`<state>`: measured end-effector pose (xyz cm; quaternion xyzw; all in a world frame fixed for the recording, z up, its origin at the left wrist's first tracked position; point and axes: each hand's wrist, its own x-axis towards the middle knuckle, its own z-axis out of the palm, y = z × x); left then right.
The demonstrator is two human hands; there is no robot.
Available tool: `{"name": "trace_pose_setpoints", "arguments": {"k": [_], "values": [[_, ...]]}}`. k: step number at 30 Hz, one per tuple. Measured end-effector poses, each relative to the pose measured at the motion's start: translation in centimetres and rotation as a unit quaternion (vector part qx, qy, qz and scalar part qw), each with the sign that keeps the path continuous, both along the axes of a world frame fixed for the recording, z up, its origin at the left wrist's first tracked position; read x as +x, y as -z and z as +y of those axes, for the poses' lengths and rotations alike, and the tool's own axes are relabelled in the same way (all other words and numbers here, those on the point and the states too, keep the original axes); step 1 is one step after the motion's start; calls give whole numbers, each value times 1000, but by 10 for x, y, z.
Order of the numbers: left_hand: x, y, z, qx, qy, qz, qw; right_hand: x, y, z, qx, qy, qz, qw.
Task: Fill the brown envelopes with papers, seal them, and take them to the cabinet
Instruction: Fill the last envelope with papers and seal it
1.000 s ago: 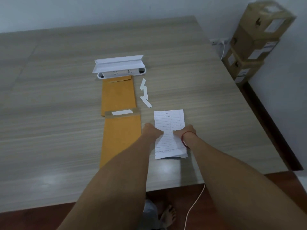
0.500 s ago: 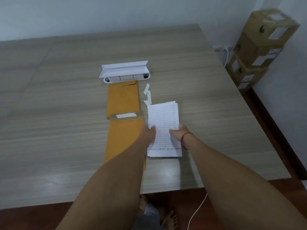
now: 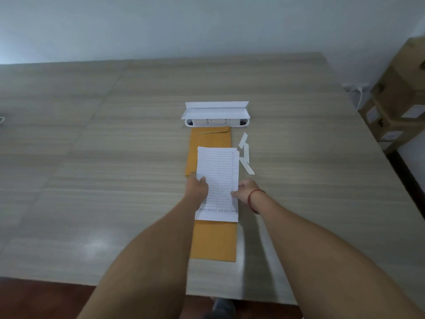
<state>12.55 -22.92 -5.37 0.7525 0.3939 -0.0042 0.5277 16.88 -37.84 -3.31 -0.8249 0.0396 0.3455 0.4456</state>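
Both my hands hold a folded stack of lined white papers [image 3: 218, 178] by its side edges, my left hand [image 3: 198, 185] on the left edge and my right hand [image 3: 245, 191] on the right. The papers hover over two brown envelopes lying end to end on the wooden table [image 3: 92, 180]. The near envelope [image 3: 215, 241] shows below the papers; its upper end is hidden under them. The far envelope [image 3: 210, 140] shows above the papers, its flap end next to a white power strip.
A white power strip [image 3: 217, 122] with folded white paper [image 3: 216, 109] on it lies beyond the envelopes. White peel-off strips [image 3: 245, 154] lie right of the far envelope. Stacked cardboard boxes [image 3: 400, 100] stand past the table's right edge. The table's near edge is close to my body.
My hands have carried the papers left and forward, from the bare table right of the near envelope to above both envelopes, covering the near envelope's open flap.
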Motion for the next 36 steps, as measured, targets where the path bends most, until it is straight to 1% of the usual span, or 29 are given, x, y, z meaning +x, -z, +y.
{"name": "trace_pose_setpoints", "arguments": {"k": [2, 4, 8, 9, 10, 12, 13, 16, 24, 29, 36], "values": [[6, 4, 12, -2, -8, 13, 1000, 10, 5, 12, 6, 12, 14, 1000], [11, 11, 22, 8, -7, 23, 1000, 19, 10, 23, -1, 25, 8, 1000], [15, 23, 40, 65, -7, 80, 995, 42, 19, 41, -28, 111, -59, 992], [13, 23, 41, 94, 24, 90, 991, 47, 19, 41, -31, 137, -78, 987], [12, 24, 46, 127, 77, 98, 984, 52, 20, 47, -29, 159, -90, 983], [9, 25, 53, 183, 200, 106, 957, 61, 19, 56, -19, 193, -97, 976], [8, 24, 55, 197, 246, 111, 943, 64, 19, 61, -18, 203, -99, 974], [8, 19, 57, 225, 314, 117, 915, 73, 18, 74, -8, 212, -120, 970], [19, 10, 56, 256, 353, 128, 891, 76, 31, 80, 24, 217, -103, 971], [21, 9, 54, 260, 368, 98, 887, 73, 34, 76, 43, 235, -94, 966], [29, 5, 52, 258, 389, 136, 874, 70, 33, 79, 51, 222, -88, 970]]}}
